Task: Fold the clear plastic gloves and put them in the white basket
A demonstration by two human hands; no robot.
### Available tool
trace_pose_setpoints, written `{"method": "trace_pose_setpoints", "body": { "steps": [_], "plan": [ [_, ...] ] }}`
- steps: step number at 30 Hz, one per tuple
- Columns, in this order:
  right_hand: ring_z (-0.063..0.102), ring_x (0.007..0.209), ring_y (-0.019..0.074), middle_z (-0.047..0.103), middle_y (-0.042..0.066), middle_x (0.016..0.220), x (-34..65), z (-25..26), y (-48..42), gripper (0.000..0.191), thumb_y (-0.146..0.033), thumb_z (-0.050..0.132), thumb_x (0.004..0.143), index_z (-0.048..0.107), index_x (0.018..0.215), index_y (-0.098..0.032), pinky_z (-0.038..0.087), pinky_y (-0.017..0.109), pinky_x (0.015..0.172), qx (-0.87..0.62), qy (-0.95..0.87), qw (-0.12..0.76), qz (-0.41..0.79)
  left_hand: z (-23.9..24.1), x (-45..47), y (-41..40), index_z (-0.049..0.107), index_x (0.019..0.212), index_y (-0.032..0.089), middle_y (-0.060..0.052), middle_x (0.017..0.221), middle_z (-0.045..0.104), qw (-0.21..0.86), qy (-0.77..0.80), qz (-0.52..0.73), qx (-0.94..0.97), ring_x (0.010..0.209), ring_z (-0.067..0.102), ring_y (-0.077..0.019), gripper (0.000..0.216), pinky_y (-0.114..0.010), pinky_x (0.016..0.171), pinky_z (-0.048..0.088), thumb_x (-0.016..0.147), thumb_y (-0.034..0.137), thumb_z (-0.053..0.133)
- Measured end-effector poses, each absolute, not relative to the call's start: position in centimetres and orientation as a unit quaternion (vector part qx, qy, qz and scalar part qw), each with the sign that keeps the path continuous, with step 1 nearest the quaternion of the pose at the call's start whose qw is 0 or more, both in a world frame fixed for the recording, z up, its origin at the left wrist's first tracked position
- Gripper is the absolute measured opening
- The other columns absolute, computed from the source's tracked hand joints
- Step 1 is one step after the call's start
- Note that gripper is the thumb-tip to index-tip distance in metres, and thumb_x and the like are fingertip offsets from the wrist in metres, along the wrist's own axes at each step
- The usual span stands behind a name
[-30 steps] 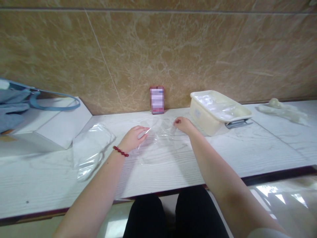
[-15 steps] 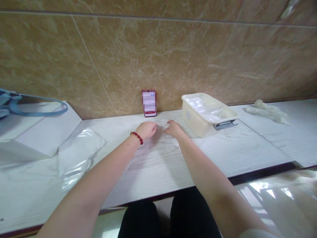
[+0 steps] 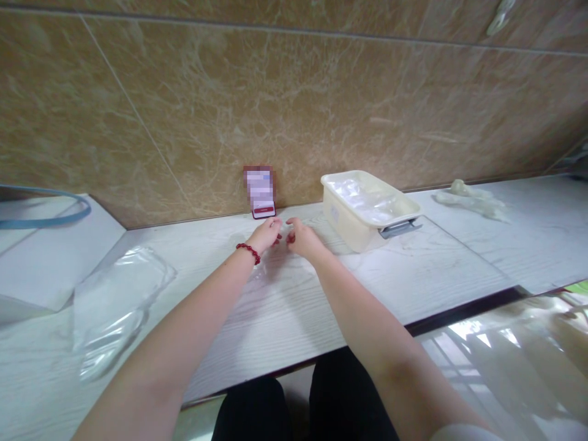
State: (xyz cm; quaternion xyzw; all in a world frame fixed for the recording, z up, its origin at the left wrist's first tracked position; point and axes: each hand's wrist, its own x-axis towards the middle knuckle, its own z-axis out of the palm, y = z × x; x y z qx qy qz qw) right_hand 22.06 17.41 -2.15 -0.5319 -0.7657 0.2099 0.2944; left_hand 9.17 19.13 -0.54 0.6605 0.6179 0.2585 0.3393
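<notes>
My left hand [image 3: 267,234], with a dark red bead bracelet [image 3: 249,251] on the wrist, is closed in a pinch low over the table. Facing it a short gap away, my right hand [image 3: 304,239] has its fingers curled inward. Thin clear plastic [image 3: 260,269], apparently a bag, shows between the fingers and below my left wrist; its outline is hard to make out. Just behind my hands, a phone [image 3: 263,195] leans upright against the wall. A cream plastic bin [image 3: 351,228] with clear plastic packets [image 3: 362,199] inside stands right of my right hand.
Flat clear plastic bags [image 3: 114,300] lie left of my left forearm, beside a white box [image 3: 50,257] with a blue strap [image 3: 50,222] over it. A crumpled translucent bag [image 3: 473,199] rests at the far right. The marbled wall [image 3: 294,110] bounds the table's back.
My hands have come closer together, and their fingers have curled in around the clear plastic. The whole view has shifted, so the bin and phone appear further left.
</notes>
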Motion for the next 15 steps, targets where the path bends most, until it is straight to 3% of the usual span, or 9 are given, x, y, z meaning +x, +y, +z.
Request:
{"method": "trace_pose_setpoints", "body": {
  "steps": [4, 7, 9, 13, 15],
  "plan": [
    [0.058, 0.068, 0.0114, 0.063, 0.001, 0.074, 22.0, -2.1, 17.3, 0.055, -0.003, 0.053, 0.06, 0.036, 0.111, -0.017, 0.042, 0.02, 0.061, -0.518, -0.768, 0.285, 0.246, -0.1, 10.2, 18.8, 0.051, 0.097, 0.017, -0.005, 0.071, 0.062, 0.443, 0.607, 0.267, 0.603, 0.058, 0.058, -0.0128, 0.039, -0.022, 0.051, 0.045, 0.079, 0.048, 0.036],
    [0.059, 0.071, 0.0126, 0.063, 0.002, 0.076, 22.2, -2.1, 17.3, 0.059, -0.004, 0.055, 0.058, 0.036, 0.113, -0.016, 0.043, 0.021, 0.062, -0.514, -0.771, 0.272, 0.26, -0.4, 10.3, 18.4, 0.053, 0.085, 0.014, -0.005, 0.073, 0.061, 0.482, 0.606, 0.284, 0.566, 0.061, 0.058, -0.012, 0.024, -0.021, 0.054, 0.046, 0.076, 0.036, 0.048],
    [0.059, 0.072, 0.0137, 0.064, 0.003, 0.076, 22.4, -2.1, 17.4, 0.061, -0.005, 0.057, 0.058, 0.035, 0.115, -0.014, 0.043, 0.022, 0.063, -0.503, -0.782, 0.258, 0.262, -0.7, 10.2, 18.3, 0.052, 0.089, 0.014, -0.005, 0.073, 0.062, 0.511, 0.598, 0.293, 0.544, 0.062, 0.058, -0.0112, 0.019, -0.021, 0.056, 0.046, 0.073, 0.024, 0.052],
    [0.059, 0.076, 0.0133, 0.064, 0.006, 0.089, 22.9, -2.0, 17.5, 0.069, -0.004, 0.056, 0.058, 0.028, 0.121, -0.014, 0.044, 0.022, 0.064, -0.461, -0.792, 0.231, 0.326, -1.4, 9.2, 18.5, 0.046, 0.106, 0.013, 0.0, 0.06, 0.059, 0.458, 0.639, 0.274, 0.554, 0.053, 0.055, -0.0115, 0.045, -0.021, 0.048, 0.042, 0.063, 0.011, 0.057],
    [0.059, 0.078, 0.0119, 0.061, 0.008, 0.099, 23.1, -1.9, 17.6, 0.072, -0.001, 0.054, 0.059, 0.025, 0.123, -0.015, 0.045, 0.02, 0.063, -0.458, -0.774, 0.216, 0.38, -1.6, 8.5, 18.6, 0.048, 0.105, 0.013, 0.002, 0.052, 0.054, 0.411, 0.65, 0.247, 0.589, 0.048, 0.053, -0.0119, 0.047, -0.02, 0.044, 0.038, 0.06, 0.009, 0.057]
  ]
}}
